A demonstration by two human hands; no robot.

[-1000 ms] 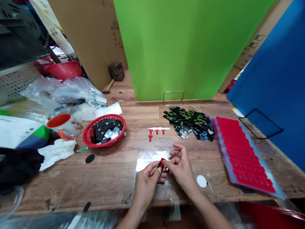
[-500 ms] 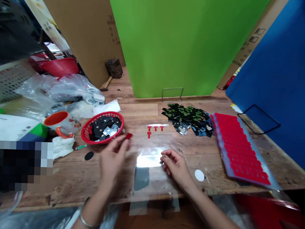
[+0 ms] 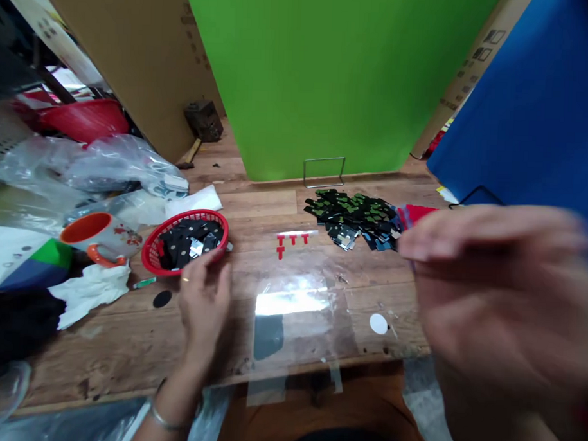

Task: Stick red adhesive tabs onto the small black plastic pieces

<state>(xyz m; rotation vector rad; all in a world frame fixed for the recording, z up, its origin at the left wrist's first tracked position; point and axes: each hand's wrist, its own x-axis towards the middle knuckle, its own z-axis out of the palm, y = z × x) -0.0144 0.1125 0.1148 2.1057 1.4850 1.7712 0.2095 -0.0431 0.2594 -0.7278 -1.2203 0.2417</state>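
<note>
At the near rim of the red basket is my left hand, thumb apart from the fingers and nothing visible in it. Black and silvery flat pieces fill that basket. My right hand is raised close to the camera, blurred; whether it holds anything cannot be made out. It hides most of the sheet of red pieces. Several small red T-shaped pieces lie on the table by a clear strip. Nearer to me, a clear plastic sheet is taped at the table edge, with a grey patch showing there.
A pile of dark flat pieces lies before the green board. An orange-lined mug, crumpled tissue and plastic bags crowd the left. A white disc and a black disc lie flat.
My left hand has moved left to the basket; the red piece in its fingers no longer shows. My right hand has left the clear sheet and risen far right. The view has shifted slightly.
</note>
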